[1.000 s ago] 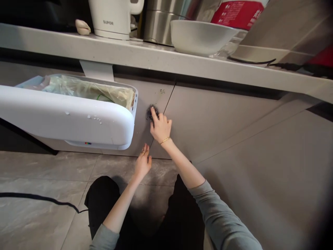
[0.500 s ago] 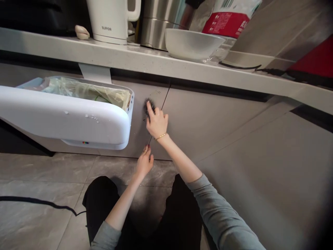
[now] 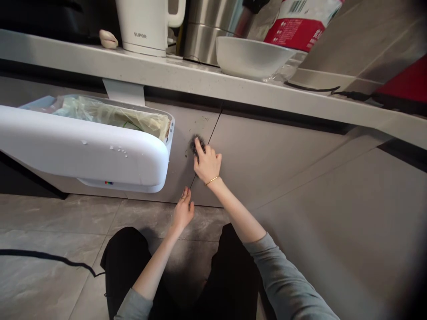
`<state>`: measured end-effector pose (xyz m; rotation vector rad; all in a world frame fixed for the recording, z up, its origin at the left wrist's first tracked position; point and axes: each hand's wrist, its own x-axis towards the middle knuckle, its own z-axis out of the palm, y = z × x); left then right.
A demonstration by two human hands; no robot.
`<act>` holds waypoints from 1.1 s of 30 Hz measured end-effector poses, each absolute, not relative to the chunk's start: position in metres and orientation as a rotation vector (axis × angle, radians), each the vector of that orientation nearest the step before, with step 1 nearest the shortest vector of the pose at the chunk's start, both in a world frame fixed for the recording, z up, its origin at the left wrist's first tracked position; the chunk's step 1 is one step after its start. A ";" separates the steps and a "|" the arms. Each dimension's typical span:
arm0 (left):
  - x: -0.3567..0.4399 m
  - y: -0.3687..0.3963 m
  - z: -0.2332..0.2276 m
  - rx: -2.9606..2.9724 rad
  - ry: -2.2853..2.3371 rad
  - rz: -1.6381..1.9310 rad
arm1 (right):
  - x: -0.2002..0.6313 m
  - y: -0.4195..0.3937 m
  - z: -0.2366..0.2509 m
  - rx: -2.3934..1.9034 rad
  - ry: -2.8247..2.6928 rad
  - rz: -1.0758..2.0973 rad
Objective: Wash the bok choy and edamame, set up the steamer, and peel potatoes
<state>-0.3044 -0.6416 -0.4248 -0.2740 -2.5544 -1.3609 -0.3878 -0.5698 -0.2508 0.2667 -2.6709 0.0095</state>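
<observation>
A dark, wiry scouring pad (image 3: pixel 196 145), possibly steel wool, is pressed flat against the grey cabinet door (image 3: pixel 183 146) beside the vertical seam between doors, under the counter's front edge. Small dark specks dot the door around and above it.

White kettle (image 3: pixel 147 24), white bowl (image 3: pixel 251 57), steel pot (image 3: pixel 207 35) on the countertop (image 3: pixel 100 60).

A home kitchen. A stone worktop (image 3: pixel 187 78) carries a white electric kettle (image 3: pixel 147 24), a steel pot (image 3: pixel 210 31) and a white bowl (image 3: pixel 250 55), above grey cupboard doors (image 3: pixel 273 160). A lined waste bin (image 3: pixel 83 151) hangs over a tiled floor (image 3: pixel 50 226)
</observation>
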 end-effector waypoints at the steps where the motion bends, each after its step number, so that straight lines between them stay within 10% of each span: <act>1: -0.305 -0.640 -0.425 -0.268 -2.559 -1.371 | -0.389 -0.570 -0.248 0.250 -2.641 0.020; 15: -0.298 -0.633 -0.347 -0.098 -2.239 -1.536 | -0.369 -0.533 -0.172 0.792 -2.567 0.579; 24: -0.272 -0.570 -0.134 0.065 -1.911 -1.740 | -0.294 -0.449 -0.087 -0.159 -2.125 1.315; 33: -0.199 -0.417 0.094 -0.703 -2.395 -2.289 | -0.074 -0.269 0.148 -0.991 -2.046 0.694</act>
